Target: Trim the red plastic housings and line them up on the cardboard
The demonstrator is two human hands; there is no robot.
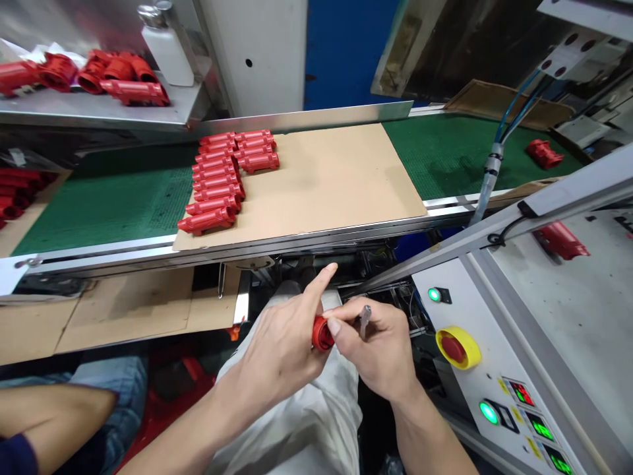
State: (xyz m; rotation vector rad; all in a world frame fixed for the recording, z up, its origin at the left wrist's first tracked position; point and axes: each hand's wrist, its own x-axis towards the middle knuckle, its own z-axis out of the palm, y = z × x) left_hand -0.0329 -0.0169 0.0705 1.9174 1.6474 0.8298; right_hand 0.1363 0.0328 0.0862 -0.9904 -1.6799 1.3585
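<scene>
My left hand [284, 343] is wrapped round a small red plastic part [322, 334], with the forefinger stretched out. Most of the part is hidden in the palm. My right hand [378, 349] is closed on a thin grey metal tool [364, 319], and its thumb touches the red part's end. Both hands are low in front of me, over my lap, below the conveyor's edge. On the belt above, several red tube-shaped parts [222, 181] lie in two neat rows on a brown cardboard sheet [336, 178].
A green conveyor belt [113, 198] runs left to right. At the right stands a control panel with a yellow-ringed red stop button [457, 348] and green lamps [488, 412]. Loose red parts [544, 153] lie at the far right, and more [99, 76] on the back-left shelf. Another person's arm [49, 409] shows at the lower left.
</scene>
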